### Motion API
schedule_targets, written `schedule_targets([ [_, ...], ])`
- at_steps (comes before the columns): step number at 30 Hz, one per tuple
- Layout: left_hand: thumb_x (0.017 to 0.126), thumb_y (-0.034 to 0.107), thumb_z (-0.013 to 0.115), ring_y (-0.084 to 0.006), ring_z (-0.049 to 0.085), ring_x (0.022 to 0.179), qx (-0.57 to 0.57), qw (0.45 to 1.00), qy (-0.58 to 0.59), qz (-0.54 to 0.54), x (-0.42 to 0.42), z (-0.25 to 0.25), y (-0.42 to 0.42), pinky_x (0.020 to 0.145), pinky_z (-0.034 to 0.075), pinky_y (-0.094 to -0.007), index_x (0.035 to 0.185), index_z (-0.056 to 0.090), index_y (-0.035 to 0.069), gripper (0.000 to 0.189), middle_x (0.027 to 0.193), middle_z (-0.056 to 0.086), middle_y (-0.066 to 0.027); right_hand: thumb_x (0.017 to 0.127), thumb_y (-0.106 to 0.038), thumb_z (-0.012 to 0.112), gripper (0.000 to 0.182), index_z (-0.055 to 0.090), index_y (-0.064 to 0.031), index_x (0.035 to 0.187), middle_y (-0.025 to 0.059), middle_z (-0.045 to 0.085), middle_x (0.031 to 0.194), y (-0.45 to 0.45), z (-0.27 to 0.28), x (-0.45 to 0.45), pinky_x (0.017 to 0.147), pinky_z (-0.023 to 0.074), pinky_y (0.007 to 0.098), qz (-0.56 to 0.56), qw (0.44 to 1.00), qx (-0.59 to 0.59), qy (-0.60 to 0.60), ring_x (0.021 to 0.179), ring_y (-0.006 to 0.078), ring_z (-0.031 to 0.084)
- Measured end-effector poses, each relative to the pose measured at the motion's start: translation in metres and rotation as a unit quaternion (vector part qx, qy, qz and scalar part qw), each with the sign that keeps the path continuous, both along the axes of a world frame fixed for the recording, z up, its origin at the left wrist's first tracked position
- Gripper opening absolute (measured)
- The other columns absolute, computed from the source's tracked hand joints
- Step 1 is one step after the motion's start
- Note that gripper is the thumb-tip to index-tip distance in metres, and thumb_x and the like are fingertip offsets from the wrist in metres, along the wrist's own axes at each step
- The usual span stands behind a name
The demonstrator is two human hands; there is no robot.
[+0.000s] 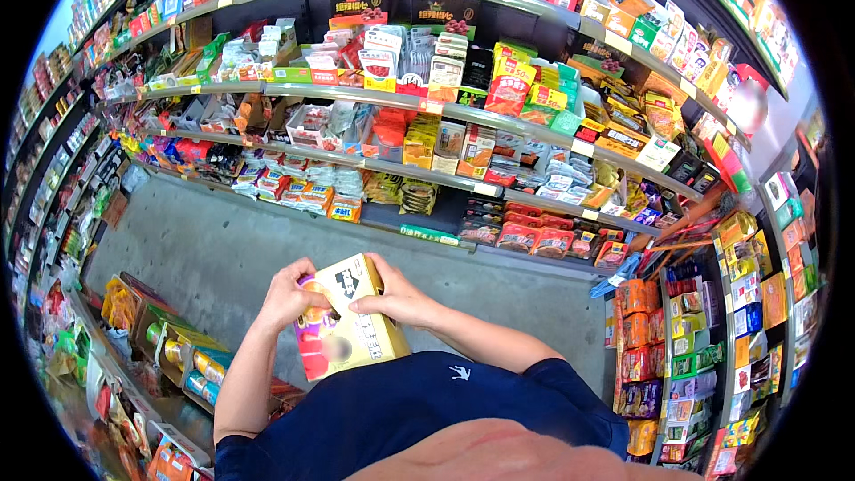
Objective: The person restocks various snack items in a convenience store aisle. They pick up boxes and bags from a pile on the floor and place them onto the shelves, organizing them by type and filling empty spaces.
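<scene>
A yellow printed cardboard box [374, 341] with a purple and red side is held between both hands, close to the front of my dark blue shirt [401, 407]. My left hand [294, 294] grips the upper left part of the box, its thumb lying on the printed face. On the upper right edge, my right hand [394, 297] has its thumb pressed near a dark gap in the face, and its fingers go round the far side. The fingertips behind the box are hidden. What the box contains cannot be seen.
Ahead stand curved-looking shop shelves [374, 164] packed with snack packets and display boxes. Grey concrete floor [220, 240] lies below them. Open cartons [167, 341] with packaged goods stand at the lower left. Hanging packets [641, 361] and more racks are at the right.
</scene>
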State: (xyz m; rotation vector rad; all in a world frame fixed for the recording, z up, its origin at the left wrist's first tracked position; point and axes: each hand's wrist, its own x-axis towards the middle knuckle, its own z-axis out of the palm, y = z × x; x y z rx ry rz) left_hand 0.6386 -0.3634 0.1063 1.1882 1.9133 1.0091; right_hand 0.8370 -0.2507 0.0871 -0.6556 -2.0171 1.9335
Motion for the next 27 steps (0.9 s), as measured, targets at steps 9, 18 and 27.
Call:
schedule_targets([
  [9, 0.071, 0.020, 0.075, -0.0176, 0.063, 0.099, -0.135, 0.935, -0.203, -0.258, 0.018, -0.002, 0.051, 0.091, 0.048, -0.0308, 0.130, 0.052, 0.004, 0.065, 0.113, 0.066, -0.0103, 0.070, -0.027, 0.077, 0.098, 0.020, 0.0056, 0.143, 0.0223, 0.052, 0.126, 0.033, -0.007, 0.044, 0.103, 0.0386, 0.0355, 0.029, 1.000, -0.007, -0.010, 0.121, 0.0285, 0.050],
  [18, 0.073, 0.020, 0.072, -0.0177, 0.064, 0.100, -0.138, 0.928, -0.160, -0.306, 0.045, -0.014, 0.093, 0.087, 0.049, -0.0309, 0.128, 0.053, 0.001, 0.061, 0.113, 0.067, -0.0124, 0.085, -0.045, 0.068, 0.099, 0.012, 0.0047, 0.149, 0.0263, 0.022, 0.152, 0.112, -0.015, 0.090, 0.110, 0.0293, 0.0427, 0.032, 0.973, 0.218, -0.073, 0.138, 0.0352, 0.030],
  [27, 0.072, 0.017, 0.071, -0.0196, 0.063, 0.103, -0.124, 0.933, -0.195, -0.275, 0.015, -0.021, 0.121, 0.088, 0.049, -0.0320, 0.130, 0.051, 0.001, 0.064, 0.116, 0.066, -0.0133, 0.082, -0.022, 0.072, 0.069, 0.040, -0.0013, 0.139, 0.0217, 0.048, 0.136, 0.206, 0.088, 0.041, 0.106, 0.0354, 0.0410, -0.046, 0.887, 0.458, -0.034, 0.124, 0.0332, 0.047],
])
